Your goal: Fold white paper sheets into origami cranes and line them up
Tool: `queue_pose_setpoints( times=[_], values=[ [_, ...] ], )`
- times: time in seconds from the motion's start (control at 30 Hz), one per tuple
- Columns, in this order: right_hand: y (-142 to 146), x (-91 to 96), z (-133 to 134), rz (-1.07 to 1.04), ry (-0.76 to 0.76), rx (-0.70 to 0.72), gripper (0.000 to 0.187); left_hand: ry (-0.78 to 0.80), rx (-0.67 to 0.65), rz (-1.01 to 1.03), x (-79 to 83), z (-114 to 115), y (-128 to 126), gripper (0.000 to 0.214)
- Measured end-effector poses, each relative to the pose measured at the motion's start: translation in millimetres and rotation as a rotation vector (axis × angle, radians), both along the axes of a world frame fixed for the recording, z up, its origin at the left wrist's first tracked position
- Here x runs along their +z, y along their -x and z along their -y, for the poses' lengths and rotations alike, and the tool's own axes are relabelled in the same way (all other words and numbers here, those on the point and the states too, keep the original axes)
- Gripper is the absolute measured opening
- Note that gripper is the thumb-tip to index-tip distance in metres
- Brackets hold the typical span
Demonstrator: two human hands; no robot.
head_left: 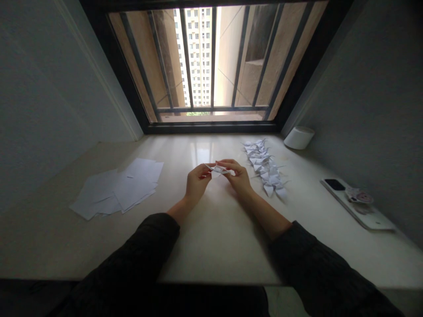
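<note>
Between my two hands, just above the pale ledge [211, 246], is a small folded white paper crane [217, 171]. My left hand [197, 178] pinches its left side, fingers closed. On the other side my right hand [239, 176] is closed on it too, thumb and fingers at its right end. Part of the crane is hidden by my fingertips. Close by on the right, several finished-looking white paper cranes [266, 165] stand in a packed group. Off to the left lies a loose spread of white paper sheets [137, 180], overlapping one another.
A phone [353, 204] with a round sticker-like grip lies by the right wall. Near the window's right corner rests a white rounded object [299, 137]. A dark-framed window [213, 127] with bars stands behind the ledge.
</note>
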State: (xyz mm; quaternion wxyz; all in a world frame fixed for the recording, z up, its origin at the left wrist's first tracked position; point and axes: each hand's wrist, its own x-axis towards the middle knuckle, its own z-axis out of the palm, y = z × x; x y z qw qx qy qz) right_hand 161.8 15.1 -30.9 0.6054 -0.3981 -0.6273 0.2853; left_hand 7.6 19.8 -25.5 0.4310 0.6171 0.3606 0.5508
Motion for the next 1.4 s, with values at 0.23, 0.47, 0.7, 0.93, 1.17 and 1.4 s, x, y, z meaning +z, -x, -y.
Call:
queue_pose_setpoints(
  times=[0.23, 0.47, 0.7, 0.93, 1.17, 1.4],
  values=[
    [-2.0, -2.4, -2.0, 0.015, 0.0, -0.008, 0.023, -0.021, -0.022, -0.07, -1.6, 2.6, -0.8, 0.028],
    [-3.3, -1.3, -1.5, 0.043, -0.003, -0.02, 0.021, -0.039, -0.004, -0.11, 6.3, 8.0, -0.7, 0.019],
    [-0.4, 3.8, 5.8, 0.152, -0.023, -0.154, 0.018, -0.071, 0.002, -0.121, 7.4, 10.4, -2.4, 0.016],
    [4.3, 6.3, 13.1, 0.275, -0.068, -0.267, 0.017, -0.087, 0.004, -0.113, 6.7, 11.7, -4.0, 0.015],
    [6.3, 1.5, 11.7, 0.321, -0.092, -0.339, 0.012, -0.063, -0.004, -0.076, 7.2, 11.6, -5.8, 0.012],
    [5.9, 1.4, 11.3, 0.372, -0.078, -0.345, 0.013, -0.035, -0.002, -0.064, 6.7, 11.5, -5.1, 0.015]
  ],
)
